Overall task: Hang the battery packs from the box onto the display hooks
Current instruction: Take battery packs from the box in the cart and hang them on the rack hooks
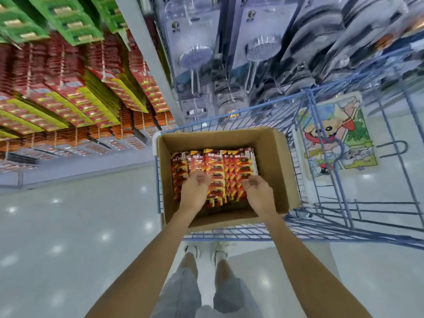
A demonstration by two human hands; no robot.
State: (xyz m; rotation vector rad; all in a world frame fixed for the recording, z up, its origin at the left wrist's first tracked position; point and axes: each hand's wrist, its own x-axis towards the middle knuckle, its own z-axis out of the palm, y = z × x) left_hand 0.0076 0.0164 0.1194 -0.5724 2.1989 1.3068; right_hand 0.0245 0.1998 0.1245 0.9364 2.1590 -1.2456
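Both hands reach down into the box, and both have their fingers curled. The left hand (195, 188) hovers over the left part of the stacked battery packs (226, 167), fingertips bent down towards their top edges. The right hand (257, 191) does the same over the right part. The picture is blurred here, so it cannot be told whether either hand has pinched a pack or only touches the tops. No pack is seen lifted clear of the rest.

The battery packs stand on edge in tight rows on the bottom of the cardboard box (273, 171). They are red, orange and yellow, and fill most of the floor of the box from its far wall to the hands. The box is open at the top and sits in the near left corner of a blue wire cart (229, 234).

To the right of the box, inside the cart, lies a flat item with a bright cartoon picture (337, 138).

On the far left, the display (68, 88) carries many rows of hanging red and yellow packs, with green packs (57, 19) above them. A pale upright post (146, 65) divides that section from the one to its right, where shower heads in clear packaging (199, 56) hang just beyond the cart.

The glossy pale floor (68, 226) reflects ceiling lights. The person's white shoes (206, 251) show just near the cart's near edge.
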